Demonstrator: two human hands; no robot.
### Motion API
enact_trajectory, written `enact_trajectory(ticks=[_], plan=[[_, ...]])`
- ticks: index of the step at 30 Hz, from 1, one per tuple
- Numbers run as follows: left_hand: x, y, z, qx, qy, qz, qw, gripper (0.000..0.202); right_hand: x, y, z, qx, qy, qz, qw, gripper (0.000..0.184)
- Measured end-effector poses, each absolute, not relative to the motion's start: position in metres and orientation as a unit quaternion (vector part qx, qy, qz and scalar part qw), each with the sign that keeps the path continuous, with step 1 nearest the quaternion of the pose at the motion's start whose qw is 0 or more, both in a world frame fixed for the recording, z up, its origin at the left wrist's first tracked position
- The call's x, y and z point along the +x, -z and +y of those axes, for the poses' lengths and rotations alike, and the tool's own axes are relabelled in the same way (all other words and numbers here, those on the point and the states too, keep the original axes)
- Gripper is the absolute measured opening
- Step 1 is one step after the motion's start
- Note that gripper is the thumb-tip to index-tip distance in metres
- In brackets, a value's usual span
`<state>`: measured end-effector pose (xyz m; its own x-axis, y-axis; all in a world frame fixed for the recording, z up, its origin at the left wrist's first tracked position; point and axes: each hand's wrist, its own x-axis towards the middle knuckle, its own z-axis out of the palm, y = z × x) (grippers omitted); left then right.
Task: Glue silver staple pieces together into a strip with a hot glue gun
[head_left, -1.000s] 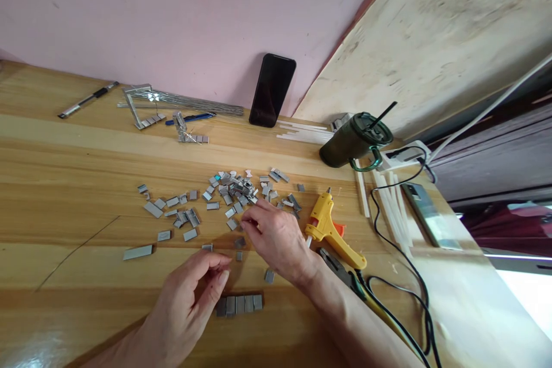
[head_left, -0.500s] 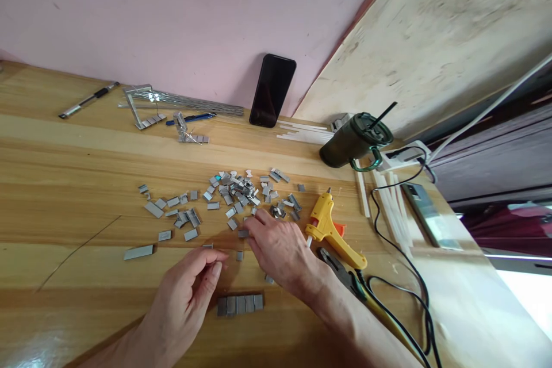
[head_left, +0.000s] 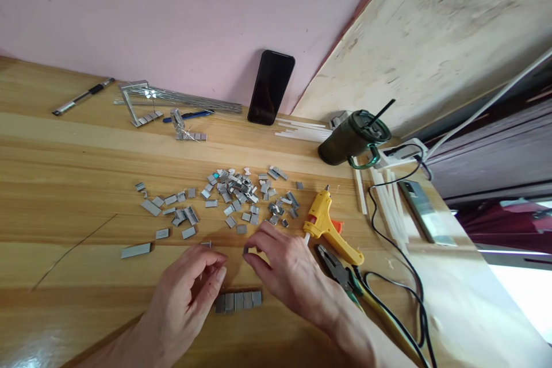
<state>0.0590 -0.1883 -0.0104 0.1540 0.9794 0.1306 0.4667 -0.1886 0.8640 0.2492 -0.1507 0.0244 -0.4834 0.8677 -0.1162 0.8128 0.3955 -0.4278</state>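
Note:
My right hand [head_left: 280,259] is closed in a pinch, with a small grey metal piece [head_left: 245,250] between thumb and forefinger. To its left, my left hand [head_left: 187,290] has its fingers curled and thumb near the forefinger; whatever they hold, if anything, is hidden. Just in front of both hands lies a row of grey metal pieces [head_left: 238,301] set side by side. Beyond my hands spreads a loose heap of small bent metal pieces [head_left: 237,187], with another cluster [head_left: 184,216] to its left. A longer flat strip [head_left: 135,250] rests beside them.
At the right lie a yellow glue gun [head_left: 323,215], pliers [head_left: 334,264] and black cable [head_left: 418,276]. A dark tumbler [head_left: 349,141] stands farther back. Along the wall are a phone [head_left: 271,89], metal rods [head_left: 202,102], small metal assemblies [head_left: 146,119] and a pen [head_left: 84,96].
My right hand has drawn back toward me from the heap and now pinches a small metal piece. The left hand has barely moved. The view has shifted slightly.

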Motion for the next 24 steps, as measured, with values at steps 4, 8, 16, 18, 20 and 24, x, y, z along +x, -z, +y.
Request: enact_trajectory(ticks=[4, 8, 16, 18, 20, 24], plan=[[0.057, 0.012, -0.188, 0.680, -0.374, 0.536, 0.332, 0.013, 0.272, -0.027, -0.163, -0.526, -0.265, -0.788, 0.180, 0.011], [0.055, 0.014, -0.188, 0.674, -0.378, 0.550, 0.317, 0.015, 0.286, -0.022, -0.166, -0.562, -0.262, -0.753, 0.221, 0.010], [0.056, 0.012, -0.186, 0.687, -0.389, 0.537, 0.297, 0.009, 0.289, -0.018, -0.169, -0.548, -0.223, -0.797, 0.121, 0.013], [0.057, 0.012, -0.187, 0.699, -0.382, 0.528, 0.293, 0.009, 0.294, -0.018, -0.174, -0.554, -0.204, -0.803, 0.081, 0.013], [0.057, 0.012, -0.188, 0.711, -0.372, 0.522, 0.289, 0.008, 0.299, -0.018, -0.179, -0.564, -0.189, -0.803, 0.044, 0.013], [0.059, 0.013, -0.188, 0.732, -0.348, 0.510, 0.288, 0.011, 0.297, -0.017, -0.187, -0.557, -0.194, -0.807, -0.003, 0.013]])
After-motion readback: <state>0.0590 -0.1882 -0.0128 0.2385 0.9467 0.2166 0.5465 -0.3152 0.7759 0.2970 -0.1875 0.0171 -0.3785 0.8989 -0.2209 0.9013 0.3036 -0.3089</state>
